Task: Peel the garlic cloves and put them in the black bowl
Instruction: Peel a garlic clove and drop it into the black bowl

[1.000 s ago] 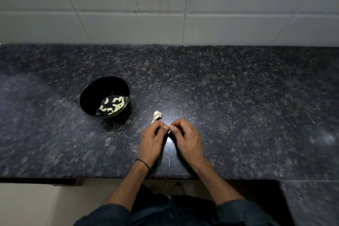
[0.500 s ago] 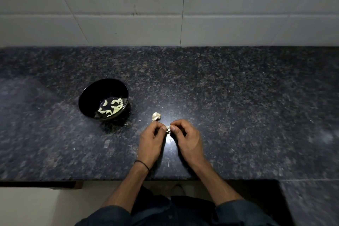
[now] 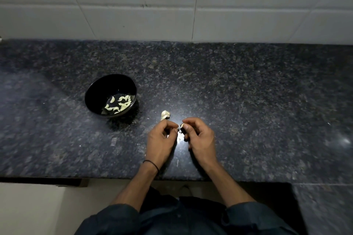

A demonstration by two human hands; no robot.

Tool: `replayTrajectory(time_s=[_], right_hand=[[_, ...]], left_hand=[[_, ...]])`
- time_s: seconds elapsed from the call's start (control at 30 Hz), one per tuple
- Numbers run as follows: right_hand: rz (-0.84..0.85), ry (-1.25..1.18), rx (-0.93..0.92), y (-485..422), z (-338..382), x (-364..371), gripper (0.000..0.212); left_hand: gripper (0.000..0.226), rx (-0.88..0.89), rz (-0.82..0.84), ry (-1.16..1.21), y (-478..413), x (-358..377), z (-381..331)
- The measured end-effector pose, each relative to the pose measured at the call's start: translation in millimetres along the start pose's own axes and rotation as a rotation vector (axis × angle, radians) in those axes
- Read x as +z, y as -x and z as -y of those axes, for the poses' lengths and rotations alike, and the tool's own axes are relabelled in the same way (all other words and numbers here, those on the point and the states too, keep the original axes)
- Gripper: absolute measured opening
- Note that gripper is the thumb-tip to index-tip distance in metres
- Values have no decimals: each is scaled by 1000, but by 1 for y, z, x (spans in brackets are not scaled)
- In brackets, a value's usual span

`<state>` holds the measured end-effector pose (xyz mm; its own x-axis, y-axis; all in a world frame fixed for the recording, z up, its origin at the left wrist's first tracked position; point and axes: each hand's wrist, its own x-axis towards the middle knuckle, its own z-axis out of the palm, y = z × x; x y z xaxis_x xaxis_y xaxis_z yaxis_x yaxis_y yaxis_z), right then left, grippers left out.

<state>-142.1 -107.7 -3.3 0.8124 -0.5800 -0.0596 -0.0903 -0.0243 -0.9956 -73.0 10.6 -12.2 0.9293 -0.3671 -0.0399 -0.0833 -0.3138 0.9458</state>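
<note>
Toward the left of the dark speckled granite counter [image 3: 248, 101], a black bowl [image 3: 107, 86] is sitting upright, and a small heap of pale peeled cloves [image 3: 120, 104] is lying in its bottom, gathered on the side nearest the person. To the right of the bowl and a little closer in, a papery remnant of the garlic bulb [image 3: 165, 115] is resting on the stone, apart from the bowl and just beyond the left hand [image 3: 160, 139]. That hand, with a thin black band [image 3: 151, 165] circling its wrist, is hovering low over the counter with its fingers curled and its thumb and forefinger tips reaching toward the other hand; whether it is pinching a scrap of skin or nothing cannot be told. Just to its right, a garlic clove [image 3: 182, 125] is being pinched between the thumb and fingertips of the right hand [image 3: 198, 137], whose remaining fingers are curling loosely underneath. A white tiled wall [image 3: 229, 15] is running along the back.
</note>
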Motion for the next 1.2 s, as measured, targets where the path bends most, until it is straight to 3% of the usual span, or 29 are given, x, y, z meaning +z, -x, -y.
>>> replayTrajectory(time_s=[0.2,0.6,1.0,1.2], right_hand=[[-8,2,12,0,1,1,8],[14,-48,71,-3,-1,-1,8],[-36,215,-168,-6,-8,2,26],[27,220,-188,-6,-4,-2,11]], left_hand=[[8,84,30,18,0,-2,-2],[8,-10,2,153,-3,0,-1],[12,-32,-18,132,-4,1,4],[11,8,17,52,-2,0,4]])
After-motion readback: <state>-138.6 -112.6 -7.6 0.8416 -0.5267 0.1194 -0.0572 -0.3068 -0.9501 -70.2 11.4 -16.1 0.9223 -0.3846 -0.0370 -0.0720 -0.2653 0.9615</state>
